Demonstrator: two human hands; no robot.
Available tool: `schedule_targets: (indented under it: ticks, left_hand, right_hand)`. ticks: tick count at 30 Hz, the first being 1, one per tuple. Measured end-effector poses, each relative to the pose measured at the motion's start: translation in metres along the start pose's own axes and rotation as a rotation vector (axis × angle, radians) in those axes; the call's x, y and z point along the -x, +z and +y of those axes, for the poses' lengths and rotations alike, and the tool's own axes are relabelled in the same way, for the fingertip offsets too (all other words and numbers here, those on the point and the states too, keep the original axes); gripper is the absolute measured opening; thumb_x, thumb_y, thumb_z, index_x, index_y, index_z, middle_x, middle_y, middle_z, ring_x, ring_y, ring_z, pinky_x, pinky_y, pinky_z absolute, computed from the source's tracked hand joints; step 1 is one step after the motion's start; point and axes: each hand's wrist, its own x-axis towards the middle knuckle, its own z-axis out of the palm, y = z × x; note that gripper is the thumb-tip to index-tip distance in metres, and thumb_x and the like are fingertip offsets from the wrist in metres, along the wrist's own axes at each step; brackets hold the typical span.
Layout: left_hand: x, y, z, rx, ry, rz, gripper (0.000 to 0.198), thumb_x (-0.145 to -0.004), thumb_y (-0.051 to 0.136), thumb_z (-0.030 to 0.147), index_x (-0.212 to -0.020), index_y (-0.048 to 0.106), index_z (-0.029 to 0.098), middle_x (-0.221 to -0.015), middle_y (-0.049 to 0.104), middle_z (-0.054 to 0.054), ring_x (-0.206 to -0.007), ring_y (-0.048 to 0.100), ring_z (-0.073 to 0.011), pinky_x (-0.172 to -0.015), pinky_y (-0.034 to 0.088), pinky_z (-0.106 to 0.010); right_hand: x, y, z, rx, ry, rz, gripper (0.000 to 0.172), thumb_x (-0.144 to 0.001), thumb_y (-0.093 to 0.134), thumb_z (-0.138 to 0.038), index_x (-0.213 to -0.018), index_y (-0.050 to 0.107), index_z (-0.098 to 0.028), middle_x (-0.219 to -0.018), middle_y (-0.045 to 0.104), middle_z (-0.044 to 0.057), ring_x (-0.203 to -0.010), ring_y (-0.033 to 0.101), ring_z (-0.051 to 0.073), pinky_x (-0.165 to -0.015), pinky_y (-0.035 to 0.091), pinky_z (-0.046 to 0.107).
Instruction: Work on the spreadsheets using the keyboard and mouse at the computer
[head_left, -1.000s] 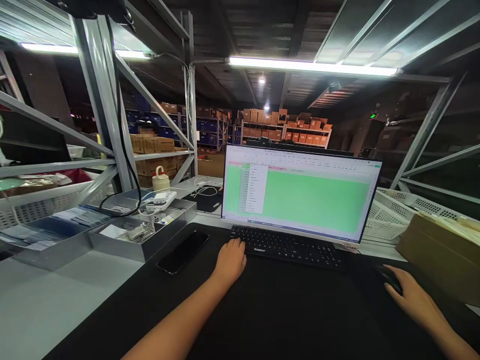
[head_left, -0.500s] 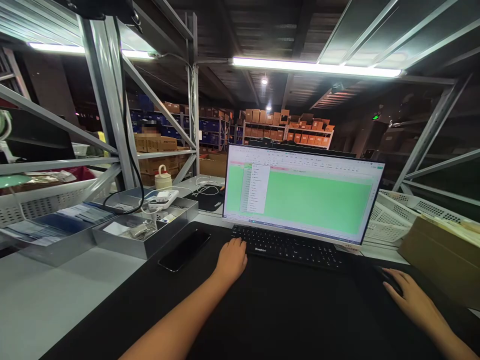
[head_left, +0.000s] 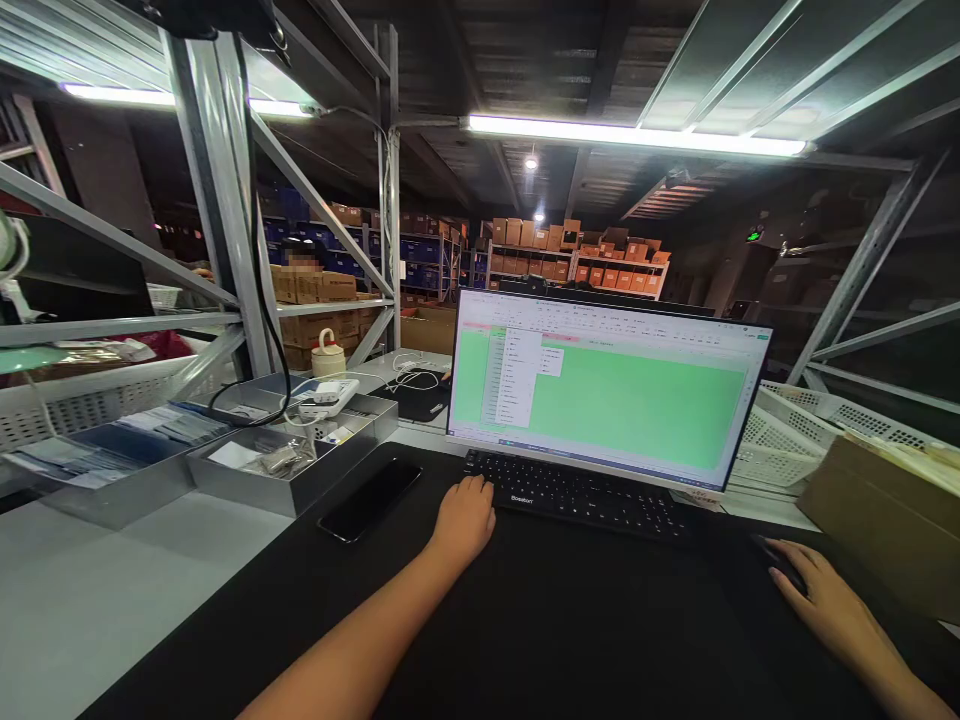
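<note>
My left hand [head_left: 465, 512] rests on the left end of a black keyboard [head_left: 577, 500], fingers stretched over the keys and holding nothing. On the right, my right hand [head_left: 814, 585] is curved around a black computer mouse [head_left: 786, 572] on the dark desk mat [head_left: 585, 620]. Behind the keyboard stands a monitor [head_left: 637, 400] with a mostly green spreadsheet. A white drop-down menu with a small side menu lies over the sheet's left part; its text is too small to read. A black phone [head_left: 371, 500] lies flat left of my left hand.
Grey metal trays [head_left: 247, 485] hold papers, small bags and a white power strip [head_left: 328, 398]. A cream lidded cup [head_left: 328, 358] stands behind them. At right are a cardboard box [head_left: 877, 520] and white baskets [head_left: 780, 430]. Metal shelf posts frame the desk; a person is partly visible far behind cartons.
A small side menu has appeared on the screen to the right of the drop-down menu. Both hands stay in place; the view has shifted very slightly.
</note>
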Motion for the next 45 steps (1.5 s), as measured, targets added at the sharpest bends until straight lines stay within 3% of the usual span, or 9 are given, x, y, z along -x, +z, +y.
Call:
schedule_targets:
  ticks: [10,25,45]
  left_hand:
    - [0.000,0.005,-0.002,0.016,0.006,0.030,0.038,-0.091,0.046,0.019,-0.124,0.063,0.015,-0.139,0.062,-0.018,-0.127,0.058,-0.0297,-0.103,0.047,-0.044]
    - [0.000,0.006,-0.002,0.032,0.004,0.032,0.039,-0.089,0.048,0.018,-0.126,0.063,0.017,-0.140,0.062,-0.016,-0.127,0.058,-0.0294,-0.104,0.047,-0.045]
    - [0.000,0.004,0.000,0.000,-0.001,0.000,0.041,-0.092,0.047,0.018,-0.129,0.061,0.011,-0.145,0.059,-0.019,-0.134,0.055,-0.0307,-0.108,0.047,-0.044]
  right_hand:
    - [0.000,0.006,0.007,-0.016,-0.028,0.017,0.055,-0.087,0.046,-0.059,-0.123,0.068,-0.024,-0.126,0.068,0.013,-0.120,0.065,0.034,-0.103,0.052,0.052]
    - [0.001,0.004,0.003,-0.016,0.007,0.045,0.058,-0.082,0.051,-0.058,-0.123,0.067,-0.021,-0.123,0.068,0.014,-0.114,0.067,0.035,-0.093,0.057,0.049]
    - [0.000,-0.002,-0.013,-0.023,0.029,0.041,0.059,-0.083,0.048,-0.062,-0.122,0.070,-0.024,-0.124,0.070,0.012,-0.114,0.069,0.032,-0.096,0.057,0.046]
